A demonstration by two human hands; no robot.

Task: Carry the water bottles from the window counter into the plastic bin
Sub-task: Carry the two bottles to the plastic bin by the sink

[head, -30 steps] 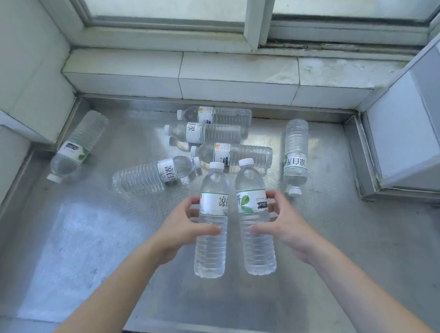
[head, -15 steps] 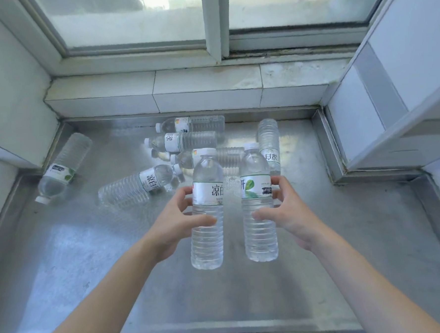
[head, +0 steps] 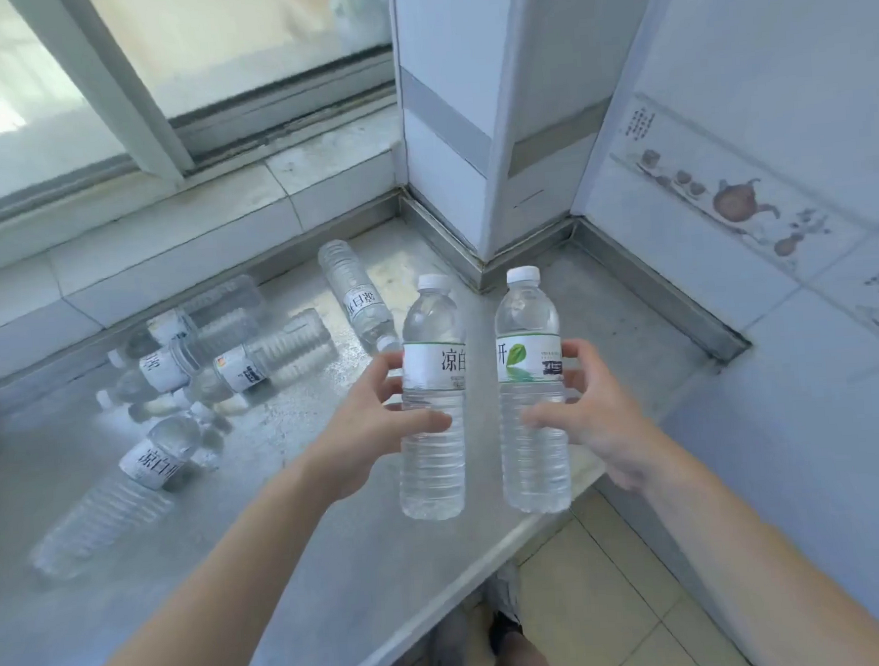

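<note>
Two grips closed: my left hand (head: 369, 432) holds one clear white-capped plastic water bottle (head: 431, 400) upright, right hand (head: 594, 416) another (head: 531, 394), both above the steel worktop (head: 295, 537) edge. Five more bottles (head: 254, 359) lie behind-left.

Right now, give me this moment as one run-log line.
left hand: holds upright bottle | right hand: holds second upright bottle | counter: bottles lying remain | bin: not in view

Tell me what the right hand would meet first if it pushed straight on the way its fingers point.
Probably the upright bottle in the left hand: the right hand, gripping its own bottle, points leftward at it. Depth is unclear.
</note>
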